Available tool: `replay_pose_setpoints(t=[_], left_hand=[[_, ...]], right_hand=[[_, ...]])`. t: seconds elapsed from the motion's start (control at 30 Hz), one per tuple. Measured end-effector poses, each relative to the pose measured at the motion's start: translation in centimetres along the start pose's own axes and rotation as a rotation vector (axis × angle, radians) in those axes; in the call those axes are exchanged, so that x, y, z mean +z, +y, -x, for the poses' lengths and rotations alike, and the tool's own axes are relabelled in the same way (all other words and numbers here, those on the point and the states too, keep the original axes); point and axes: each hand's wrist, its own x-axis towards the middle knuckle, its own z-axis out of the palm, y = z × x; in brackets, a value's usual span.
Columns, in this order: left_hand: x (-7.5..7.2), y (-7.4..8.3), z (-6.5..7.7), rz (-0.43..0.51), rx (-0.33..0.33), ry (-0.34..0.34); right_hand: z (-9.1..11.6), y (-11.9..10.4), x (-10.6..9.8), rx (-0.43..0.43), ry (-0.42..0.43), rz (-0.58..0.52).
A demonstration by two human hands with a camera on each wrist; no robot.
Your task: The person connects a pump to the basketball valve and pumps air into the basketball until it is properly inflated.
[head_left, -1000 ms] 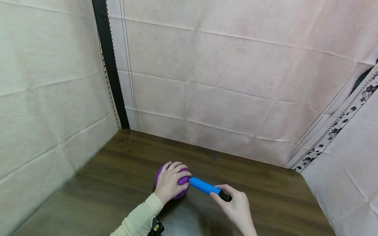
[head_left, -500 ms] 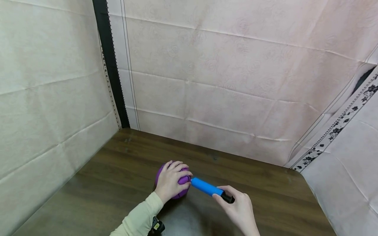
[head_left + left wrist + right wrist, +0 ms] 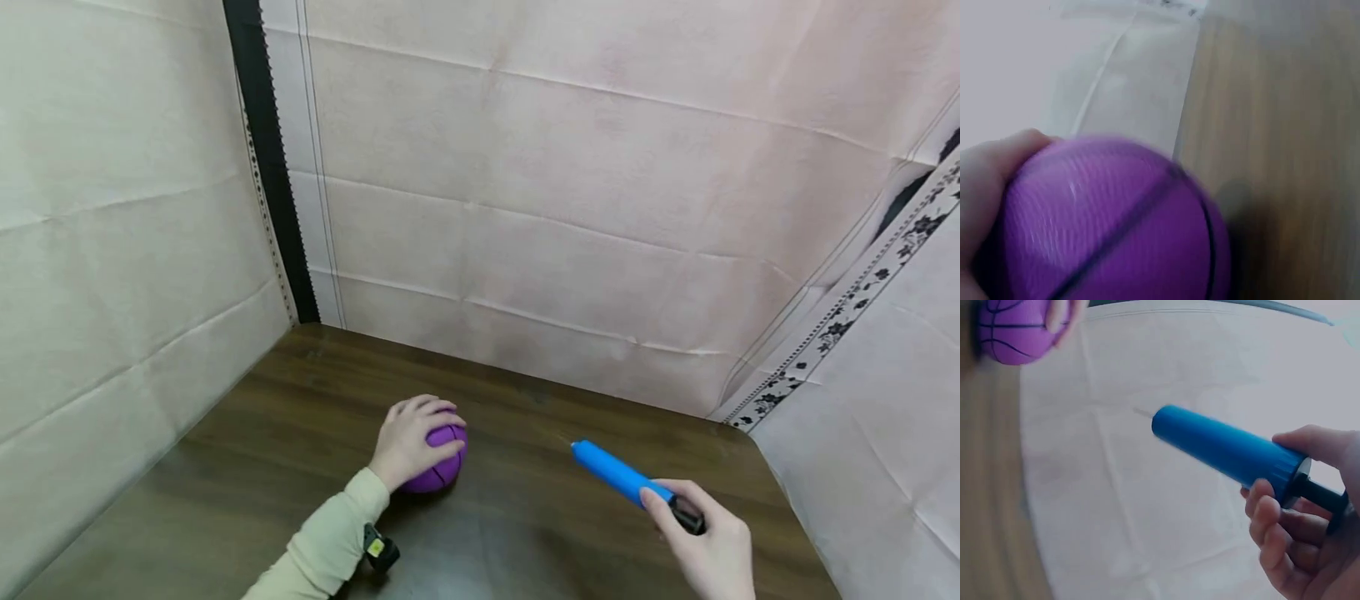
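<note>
My left hand (image 3: 411,437) grips a small purple ball (image 3: 444,468) with black seam lines, fingers spread over its top and thumb along its near side. The ball (image 3: 1122,225) fills the lower part of the left wrist view. Off to the right, my right hand (image 3: 708,533) holds a blue hand pump (image 3: 618,473) around its rear end. A thin needle (image 3: 1142,412) sticks out of the pump's front, pointing toward the ball and apart from it. The pump's black handle (image 3: 1322,495) lies against the right palm, with a short length of black rod showing.
A dark wooden table (image 3: 517,500) lies under both hands. Pale creased cloth (image 3: 525,200) hangs as a wall behind it, with more cloth at the left and right sides. A black device (image 3: 381,550) is strapped at the left wrist.
My right hand has drawn the pump away from the ball, to the right and slightly toward me. The needle has come out of the ball. My left hand and the ball have shifted slightly left.
</note>
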Motion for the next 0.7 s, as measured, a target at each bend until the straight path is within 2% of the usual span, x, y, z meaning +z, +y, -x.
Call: replay_pose_setpoints(t=[0.1,0.27,0.37,0.47,0.57,0.7], left_hand=[[0.2,0.4,0.0,-0.043,0.055,-0.038],[0.1,0.4,-0.3,-0.018,0.01,0.005],[-0.2,-0.2,-0.5,-0.008,0.01,-0.028],[-0.8,-1.1,-0.7,-0.01,0.048,-0.099],[-1.6,-2.0,-0.6,0.015,0.09,-0.152],[-2.3,-2.8,-0.2,0.034,0.121,-0.136]], right_hand=[[-0.2,1.2,0.7,-0.003,-0.108,0.069],[-0.9,3.4,2.5,-0.003,-0.301,0.17],[-1.5,4.7,3.7,-0.057,-0.398,0.165],[-1.9,5.8,4.9,-0.145,-0.496,0.142],[-2.2,6.7,5.8,-0.222,-0.557,0.142],[-2.8,7.7,6.8,-0.302,-0.624,0.179]])
